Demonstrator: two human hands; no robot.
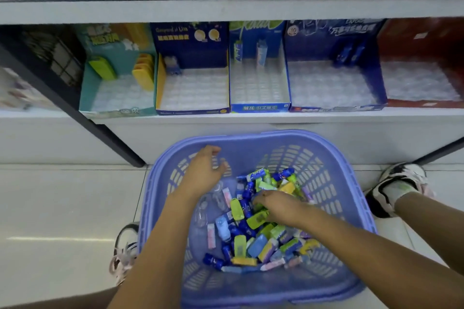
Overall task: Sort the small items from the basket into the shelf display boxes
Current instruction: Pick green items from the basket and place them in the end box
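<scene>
Purple plastic basket [251, 134] sits on the tiled floor [62, 208], its far rim just short of the white shelf front [251, 121]. Both hands are inside its rim.

Left hand [203, 173]: raised above the bottom, close to the far-left slotted wall. Fingers loosely curled, thumb apart from them; nothing is seen between them. Open room lies below and to the right of this hand, over a bare patch of basket bottom.

Right hand [276, 206]: lower and nearer the person than the left hand, palm down on the heap of small items [244, 241]. Its fingertips are sunk among green and blue packets. Whether it grips one cannot be told.

The small items lie beneath and behind the right hand, filling the middle and near-right of the basket.

Beyond both hands, past the far rim, five open-fronted display boxes stand side by side on the shelf, edges touching:
- teal box [118, 110], ahead and left of the left hand, holding a few green and yellow packs;
- navy box [193, 111], straight ahead of the left hand;
- blue-and-white box [259, 108], ahead of the right hand;
- dark blue box [334, 108], further right;
- red box [424, 103], furthest right.

Each shows mostly bare clear tray.

One shoe [399, 183] stands right of the basket; another [125, 251] touches its left wall.
</scene>
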